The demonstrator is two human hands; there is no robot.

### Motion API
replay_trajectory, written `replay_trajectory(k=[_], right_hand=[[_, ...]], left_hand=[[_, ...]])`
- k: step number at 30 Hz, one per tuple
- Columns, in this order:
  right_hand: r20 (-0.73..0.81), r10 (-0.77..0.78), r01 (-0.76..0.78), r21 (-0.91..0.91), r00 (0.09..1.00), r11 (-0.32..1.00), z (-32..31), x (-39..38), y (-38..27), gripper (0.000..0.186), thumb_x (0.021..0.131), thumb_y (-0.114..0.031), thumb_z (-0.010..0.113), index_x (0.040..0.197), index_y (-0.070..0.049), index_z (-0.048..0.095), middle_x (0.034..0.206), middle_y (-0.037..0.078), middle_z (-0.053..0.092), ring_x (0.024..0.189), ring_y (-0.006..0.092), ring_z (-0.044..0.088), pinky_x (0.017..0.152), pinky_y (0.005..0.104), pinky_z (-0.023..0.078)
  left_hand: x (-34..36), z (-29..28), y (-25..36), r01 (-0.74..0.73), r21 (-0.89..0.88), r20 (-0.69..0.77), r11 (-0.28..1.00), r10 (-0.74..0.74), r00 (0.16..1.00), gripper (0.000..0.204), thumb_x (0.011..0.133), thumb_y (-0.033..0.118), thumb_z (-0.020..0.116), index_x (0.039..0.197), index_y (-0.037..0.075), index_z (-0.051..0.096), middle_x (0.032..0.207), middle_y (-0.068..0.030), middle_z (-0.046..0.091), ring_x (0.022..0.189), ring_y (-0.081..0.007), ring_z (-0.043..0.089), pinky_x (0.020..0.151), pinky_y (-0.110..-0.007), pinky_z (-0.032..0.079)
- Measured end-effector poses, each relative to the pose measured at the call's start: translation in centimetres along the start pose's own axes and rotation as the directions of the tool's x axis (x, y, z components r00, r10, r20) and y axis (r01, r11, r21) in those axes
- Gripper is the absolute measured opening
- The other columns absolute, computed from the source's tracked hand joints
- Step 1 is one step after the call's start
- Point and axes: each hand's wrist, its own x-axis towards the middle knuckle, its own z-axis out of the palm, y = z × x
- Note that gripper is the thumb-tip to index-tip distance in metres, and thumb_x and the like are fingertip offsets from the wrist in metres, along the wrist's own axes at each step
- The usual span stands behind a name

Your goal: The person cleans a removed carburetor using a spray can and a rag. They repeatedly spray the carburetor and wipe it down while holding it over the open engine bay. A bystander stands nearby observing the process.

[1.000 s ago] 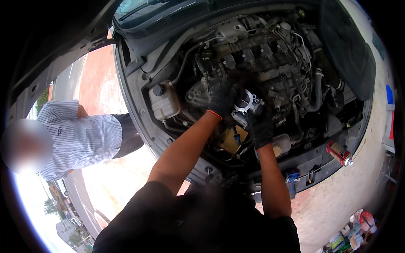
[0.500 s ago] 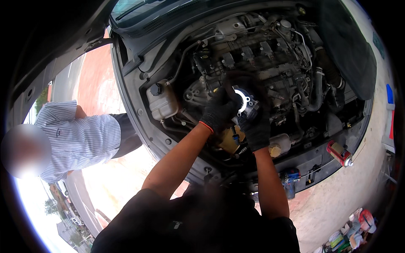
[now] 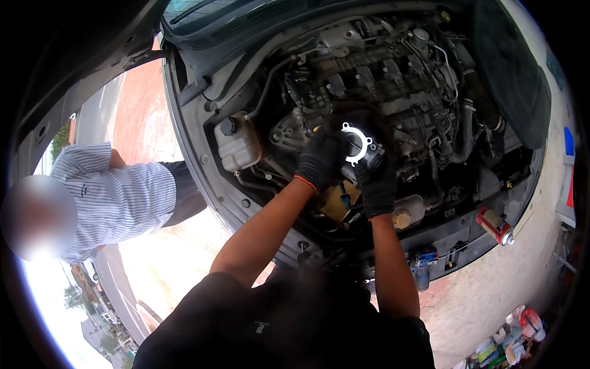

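Note:
Over the engine bay I hold a throttle body (image 3: 367, 144), a silver ring with bolt ears and a dark housing on its right side. My left hand (image 3: 321, 158), in a black knitted glove with an orange cuff edge, is closed on its left side. From below and to the right, my gloved right hand (image 3: 377, 192) grips the housing. A dark cloth (image 3: 369, 113) bunches along the far side of the part, against the left fingers. Some fingertips are hidden behind the part and the cloth.
Beyond my hands lies the engine (image 3: 393, 92), with a coolant tank (image 3: 238, 144) to the left. On the front edge rest a red spray can (image 3: 493, 225) and a blue power tool (image 3: 423, 265). A person in a striped shirt (image 3: 126, 200) stands at the left fender.
The throttle body has turned, so more of its ring and round opening faces me. Both hands have shifted slightly, still holding it.

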Motion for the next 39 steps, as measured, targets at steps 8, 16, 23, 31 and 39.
replay_trajectory(k=[8,16,23,31,39], right_hand=[[0.086,-0.083,0.080,0.035,0.993,0.996,-0.2,0.1,1.2,0.064,0.078,-0.018,0.081,0.134,-0.002,0.055,0.125,0.013,0.066,0.113,0.0264,0.065,0.100,0.0370,0.051],[0.138,0.004,0.005,-0.063,0.990,0.998,-1.2,0.1,-0.2,0.059,0.085,-0.017,0.077,0.136,-0.002,0.052,0.127,0.010,0.064,0.115,0.0224,0.063,0.099,0.0347,0.051],[0.206,0.031,-0.018,-0.064,0.978,0.998,-1.0,0.5,0.4,0.075,0.074,-0.012,0.085,0.138,-0.003,0.048,0.127,0.010,0.064,0.116,0.0211,0.062,0.103,0.0348,0.050],[0.168,0.000,0.001,-0.008,0.986,1.000,-0.9,0.3,0.4,0.070,0.077,-0.025,0.084,0.136,-0.003,0.053,0.128,0.010,0.065,0.117,0.0234,0.063,0.103,0.0367,0.049],[0.047,0.153,-0.160,0.268,0.987,0.950,-2.4,-0.1,1.4,0.058,0.087,-0.029,0.075,0.134,0.000,0.057,0.125,0.011,0.065,0.115,0.0258,0.063,0.098,0.0379,0.050]], left_hand=[[1.2,1.6,0.6,0.142,-0.600,-0.058,0.788,-0.220,0.974,0.037,0.091,0.026,0.071,0.120,0.005,0.060,0.101,-0.0137,0.069,0.102,-0.0288,0.069,0.088,-0.038,0.053],[1.1,2.5,-3.4,-0.080,-0.393,-0.013,0.916,0.082,0.997,0.025,0.096,0.021,0.064,0.116,0.006,0.060,0.100,-0.0117,0.071,0.092,-0.0215,0.068,0.083,-0.037,0.053],[1.5,-1.3,-1.9,0.067,-0.461,0.046,0.885,-0.052,0.998,0.030,0.096,0.019,0.062,0.121,0.005,0.061,0.108,-0.0114,0.073,0.101,-0.0213,0.068,0.087,-0.038,0.055],[2.8,-1.3,-4.5,-0.222,-0.028,0.088,0.975,0.223,0.971,0.052,0.076,0.036,0.077,0.118,0.006,0.068,0.121,-0.0154,0.066,0.107,-0.0316,0.065,0.091,-0.038,0.054],[-2.3,-2.5,-7.9,0.191,-0.942,-0.024,0.275,-0.625,0.780,0.034,0.092,0.000,0.059,0.125,0.003,0.066,0.109,-0.0045,0.071,0.097,-0.0136,0.066,0.084,-0.028,0.055]])
